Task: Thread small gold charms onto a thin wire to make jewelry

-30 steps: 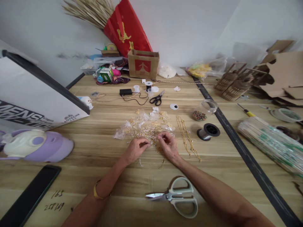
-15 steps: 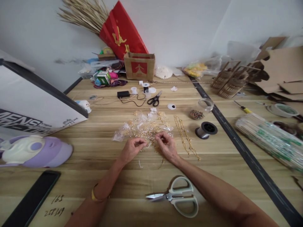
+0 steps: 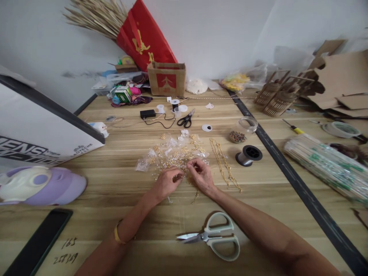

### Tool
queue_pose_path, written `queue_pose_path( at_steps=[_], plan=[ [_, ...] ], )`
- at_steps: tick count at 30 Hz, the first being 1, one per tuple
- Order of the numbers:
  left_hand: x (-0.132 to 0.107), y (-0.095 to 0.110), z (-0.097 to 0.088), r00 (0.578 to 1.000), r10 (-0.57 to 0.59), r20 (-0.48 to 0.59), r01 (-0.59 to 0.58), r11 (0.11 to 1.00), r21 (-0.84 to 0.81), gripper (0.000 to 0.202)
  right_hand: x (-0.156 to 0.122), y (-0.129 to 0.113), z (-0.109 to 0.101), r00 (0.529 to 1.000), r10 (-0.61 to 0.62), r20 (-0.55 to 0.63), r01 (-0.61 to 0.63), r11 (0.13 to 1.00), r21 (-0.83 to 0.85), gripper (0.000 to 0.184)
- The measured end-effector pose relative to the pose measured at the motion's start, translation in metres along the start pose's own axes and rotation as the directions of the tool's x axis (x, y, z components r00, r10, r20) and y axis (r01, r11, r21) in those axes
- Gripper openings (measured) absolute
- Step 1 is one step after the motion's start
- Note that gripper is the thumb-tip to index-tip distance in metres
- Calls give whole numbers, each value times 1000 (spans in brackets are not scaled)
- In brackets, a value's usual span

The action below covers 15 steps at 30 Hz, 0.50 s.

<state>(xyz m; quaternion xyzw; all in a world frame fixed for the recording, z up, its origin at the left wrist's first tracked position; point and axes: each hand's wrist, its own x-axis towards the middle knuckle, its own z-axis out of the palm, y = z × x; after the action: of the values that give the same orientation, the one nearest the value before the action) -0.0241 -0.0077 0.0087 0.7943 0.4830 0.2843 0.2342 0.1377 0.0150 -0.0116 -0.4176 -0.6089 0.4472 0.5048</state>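
My left hand (image 3: 166,183) and my right hand (image 3: 202,175) rest close together on the wooden table (image 3: 120,153), both with fingers pinched at the near edge of a pile of small gold and silver jewellery parts (image 3: 175,154) in clear little bags. What the fingertips pinch is too small to name. A thin gold piece (image 3: 196,196) lies just below my right hand. Two gold chains (image 3: 222,163) lie stretched out to the right of my right hand. Grey-handled scissors (image 3: 215,236) lie nearer to me, between my forearms.
A wire spool (image 3: 248,155) and a jar of beads (image 3: 241,132) stand right of the chains. Black scissors (image 3: 184,119), a black box (image 3: 147,113) and small spools lie farther back. A purple toy (image 3: 40,186), a phone (image 3: 37,241) and a white board (image 3: 43,122) are on the left. A black strip (image 3: 290,168) crosses the right.
My hands stayed at the pile's near edge; the left fingertips closed in toward the right hand. The view shifted slightly.
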Motion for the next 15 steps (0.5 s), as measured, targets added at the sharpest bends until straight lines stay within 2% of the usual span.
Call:
queue_pose_path(
  at_steps=[3,8,15],
  plan=[
    [1,2,2,996,60,70,-65,994,82,12,0,0,0,1000,2,-3,-2,1000,-8,15],
    [4,6,5,985,80,152,-111,972,207,15,0,0,0,1000,-8,-6,8,1000,-2,15],
    [11,6,11,971,131,199,-169,968,187,21,0,2,0,1000,-9,10,8,1000,18,14]
  ],
)
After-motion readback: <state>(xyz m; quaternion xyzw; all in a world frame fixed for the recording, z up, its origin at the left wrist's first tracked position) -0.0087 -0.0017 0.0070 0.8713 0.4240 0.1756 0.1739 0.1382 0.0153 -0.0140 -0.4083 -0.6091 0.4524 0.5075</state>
